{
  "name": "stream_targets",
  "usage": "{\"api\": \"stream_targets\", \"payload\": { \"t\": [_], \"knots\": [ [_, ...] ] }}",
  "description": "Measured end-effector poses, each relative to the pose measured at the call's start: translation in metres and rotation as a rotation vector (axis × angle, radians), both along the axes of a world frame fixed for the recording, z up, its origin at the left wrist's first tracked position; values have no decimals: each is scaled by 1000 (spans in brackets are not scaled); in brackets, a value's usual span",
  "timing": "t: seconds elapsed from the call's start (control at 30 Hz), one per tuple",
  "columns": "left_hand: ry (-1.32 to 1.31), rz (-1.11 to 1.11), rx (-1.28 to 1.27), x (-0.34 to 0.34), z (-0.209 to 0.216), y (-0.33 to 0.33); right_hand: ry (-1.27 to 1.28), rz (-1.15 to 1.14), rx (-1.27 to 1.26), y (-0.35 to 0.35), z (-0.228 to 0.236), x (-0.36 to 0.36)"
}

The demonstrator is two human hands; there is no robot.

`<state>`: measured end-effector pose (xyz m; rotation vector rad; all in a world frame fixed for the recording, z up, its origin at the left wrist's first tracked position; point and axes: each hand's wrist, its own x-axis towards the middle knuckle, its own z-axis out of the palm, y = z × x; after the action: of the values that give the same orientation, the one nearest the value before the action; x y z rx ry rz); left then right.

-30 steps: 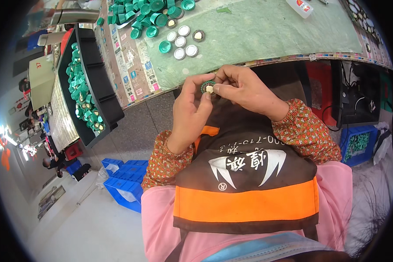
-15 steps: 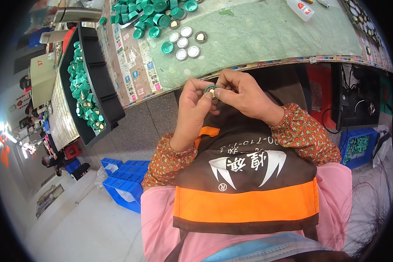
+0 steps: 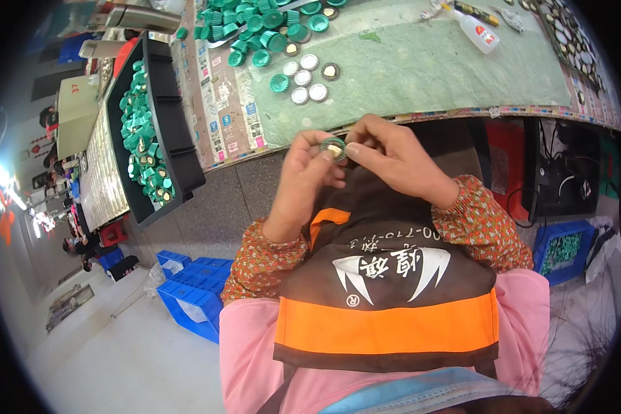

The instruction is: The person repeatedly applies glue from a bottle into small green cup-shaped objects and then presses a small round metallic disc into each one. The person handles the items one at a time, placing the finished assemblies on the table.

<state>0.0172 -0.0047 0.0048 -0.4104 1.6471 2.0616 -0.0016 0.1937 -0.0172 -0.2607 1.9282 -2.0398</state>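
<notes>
Over my lap, just in front of the table edge, a small green fluted cup (image 3: pixel 334 143) with a pale piece in its middle is pinched by my left hand (image 3: pixel 300 172). The thumb of that hand lies on the cup's lower face. My right hand (image 3: pixel 400 162) is closed at the cup's right rim, thumb against it; its other fingertips are partly hidden. Beyond my hands, several white-faced round caps (image 3: pixel 318 92) lie flat on the green mat (image 3: pixel 400 79). One dark-rimmed cap (image 3: pixel 330 71) bears a pale piece. Behind them rises a heap of green fluted cups (image 3: pixel 274 41).
A black bin (image 3: pixel 162 103) full of green cups stands at the left. Glue bottle (image 3: pixel 477 34) and black-and-yellow marker (image 3: pixel 476 12) lie far right, near a tray of caps (image 3: pixel 566 34). Blue crates (image 3: pixel 196 290) sit on the floor at left; another blue crate (image 3: pixel 566 250) is at right.
The cup between my fingers has tilted, so more of its green fluted side shows. My right hand has shifted slightly right. The whole view has moved a little.
</notes>
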Motion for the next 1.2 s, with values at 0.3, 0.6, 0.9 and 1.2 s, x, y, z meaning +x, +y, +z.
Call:
{"api": "stream_targets", "payload": {
  "t": [0.3, 0.6, 0.9, 1.2],
  "knots": [
    [392, 464, 591, -44, 59, -165, 459, -604, 403, 94, -7, -67],
    [448, 324, -235, -79, 32, -129, 807, -815, 1286, 150, -9, -103],
    [593, 108, -1328, -170, -9, -102, 781, -702, 1231, 159, -27, -115],
    [661, 226, -813, -157, -34, -111, 899, -712, 1255, 160, -28, -119]
  ]
}}
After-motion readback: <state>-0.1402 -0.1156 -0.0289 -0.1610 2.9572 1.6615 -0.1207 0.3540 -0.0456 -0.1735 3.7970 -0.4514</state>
